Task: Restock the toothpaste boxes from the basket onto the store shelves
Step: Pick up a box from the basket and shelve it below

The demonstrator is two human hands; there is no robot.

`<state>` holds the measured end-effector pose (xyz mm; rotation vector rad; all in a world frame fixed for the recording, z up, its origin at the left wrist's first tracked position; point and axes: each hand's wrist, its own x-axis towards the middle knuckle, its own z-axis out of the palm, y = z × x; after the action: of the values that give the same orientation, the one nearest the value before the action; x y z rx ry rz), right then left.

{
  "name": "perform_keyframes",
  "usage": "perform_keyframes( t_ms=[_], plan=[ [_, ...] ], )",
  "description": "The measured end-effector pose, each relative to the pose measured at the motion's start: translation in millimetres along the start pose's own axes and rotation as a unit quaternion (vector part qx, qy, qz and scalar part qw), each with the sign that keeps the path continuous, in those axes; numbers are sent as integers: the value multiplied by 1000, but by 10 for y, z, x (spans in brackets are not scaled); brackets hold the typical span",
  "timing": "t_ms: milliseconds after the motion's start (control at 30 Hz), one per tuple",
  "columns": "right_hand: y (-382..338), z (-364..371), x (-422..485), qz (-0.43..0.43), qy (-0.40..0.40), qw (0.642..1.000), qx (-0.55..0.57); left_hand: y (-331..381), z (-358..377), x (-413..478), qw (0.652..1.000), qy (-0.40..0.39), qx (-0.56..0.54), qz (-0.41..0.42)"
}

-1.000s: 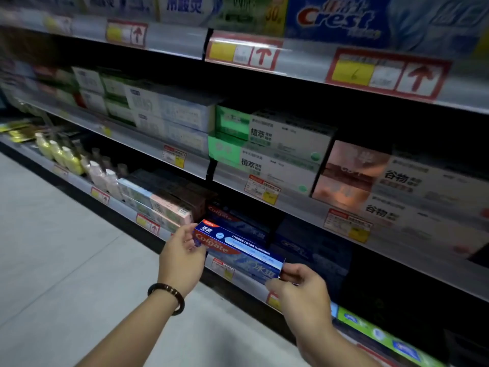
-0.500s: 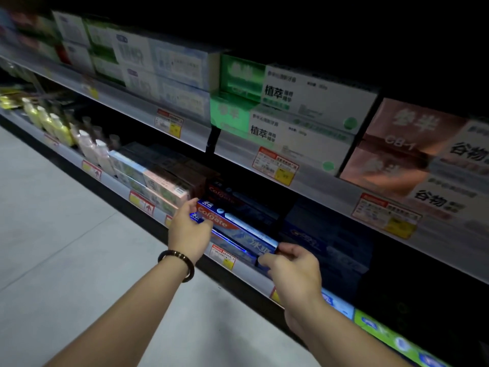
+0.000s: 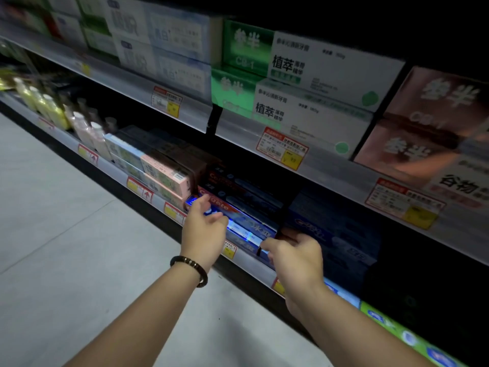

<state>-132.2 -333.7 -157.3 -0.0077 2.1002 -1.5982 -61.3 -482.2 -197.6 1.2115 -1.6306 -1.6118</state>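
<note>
A blue and red Colgate toothpaste box (image 3: pixel 246 226) lies lengthwise on top of the stack of same boxes on the lower shelf (image 3: pixel 116 170). My left hand (image 3: pixel 203 234), with a dark bead bracelet on the wrist, holds the box's left end, index finger over the top and thumb on the front face. At the right end, my right hand (image 3: pixel 293 258) has its fingers curled round the box. The basket is out of view.
Pink and green boxes (image 3: pixel 164 176) sit left of the Colgate stack, dark blue boxes (image 3: pixel 330 234) right of it. The upper shelf (image 3: pixel 185 115) carries green-and-white boxes (image 3: pixel 304 83) and rose boxes (image 3: pixel 428 120). Small bottles (image 3: pixel 50 109) stand far left. Grey floor (image 3: pixel 66 234) lies below.
Both hands carried the Colgate box forward from in front of the shelf and set it onto the stack. My head moved closer and lower, so the top shelf left the view.
</note>
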Motion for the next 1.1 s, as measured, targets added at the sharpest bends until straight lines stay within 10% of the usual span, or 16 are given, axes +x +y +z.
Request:
perform_keyframes(
  t_ms=[1100],
  plan=[
    [-130,62,30,12,-34,999,-3,216,161,107,999,-32,-17,-17]
  ],
)
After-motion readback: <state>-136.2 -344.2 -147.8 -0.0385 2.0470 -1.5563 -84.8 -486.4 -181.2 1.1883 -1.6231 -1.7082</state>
